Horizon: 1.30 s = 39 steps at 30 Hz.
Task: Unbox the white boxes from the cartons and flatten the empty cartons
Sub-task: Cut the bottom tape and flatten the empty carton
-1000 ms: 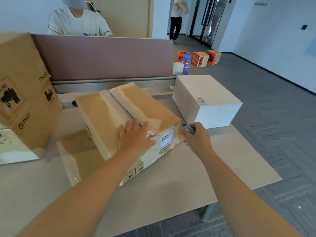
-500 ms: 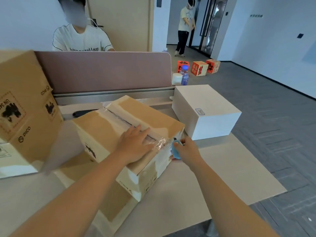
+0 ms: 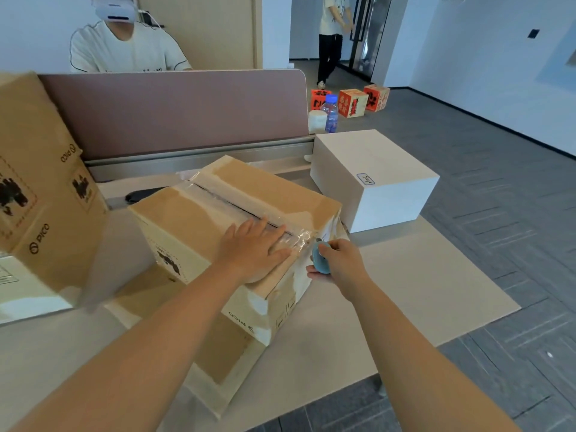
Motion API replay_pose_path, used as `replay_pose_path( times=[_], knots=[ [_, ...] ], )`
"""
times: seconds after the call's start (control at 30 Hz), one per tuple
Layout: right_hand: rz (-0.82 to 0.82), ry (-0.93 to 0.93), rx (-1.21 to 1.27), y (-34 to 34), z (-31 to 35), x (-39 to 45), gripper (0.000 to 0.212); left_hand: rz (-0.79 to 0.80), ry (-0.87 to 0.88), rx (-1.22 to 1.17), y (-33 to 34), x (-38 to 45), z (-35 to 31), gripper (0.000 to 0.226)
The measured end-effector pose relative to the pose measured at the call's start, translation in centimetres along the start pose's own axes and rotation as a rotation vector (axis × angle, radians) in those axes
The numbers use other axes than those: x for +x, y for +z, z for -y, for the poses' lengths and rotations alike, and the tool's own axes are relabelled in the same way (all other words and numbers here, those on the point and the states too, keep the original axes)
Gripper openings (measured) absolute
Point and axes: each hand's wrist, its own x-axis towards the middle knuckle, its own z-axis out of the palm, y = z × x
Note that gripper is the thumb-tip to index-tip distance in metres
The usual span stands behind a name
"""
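A taped brown carton [image 3: 193, 213] sits in the middle of the table, on top of a flattened carton [image 3: 218, 363]. My left hand [image 3: 254, 254] presses flat on the carton's top near its front edge, beside the clear tape seam. My right hand [image 3: 338, 266] grips a small blue cutter [image 3: 321, 260] at the carton's front right corner, where the tape is crumpled. A white box [image 3: 374, 179] stands on the table to the right. A larger brown carton [image 3: 40, 194] stands at the left.
A mauve desk divider [image 3: 174, 107] runs along the back, with a person seated behind it. A water bottle [image 3: 331, 113] and a white cup [image 3: 317, 121] stand at the divider's right end. Orange boxes [image 3: 352, 102] lie on the floor, where another person walks.
The middle carton has been tilted and turned towards me. My right hand with the cutter has moved from the carton's right side to its front corner. My left hand stays on top.
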Motion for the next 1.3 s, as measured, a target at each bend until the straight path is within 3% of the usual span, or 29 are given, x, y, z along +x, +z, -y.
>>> replay_pose_path(
  times=[0.43, 1.3],
  knots=[
    [-0.065, -0.05, -0.028, 0.32, 0.08, 0.16, 0.021, -0.017, -0.005, -0.022, 0.12, -0.23, -0.17, 0.059],
    [0.068, -0.115, -0.165, 0.39, 0.07, 0.59, 0.023, -0.081, -0.063, -0.071, 0.44, -0.1, -0.64, 0.054]
  ],
)
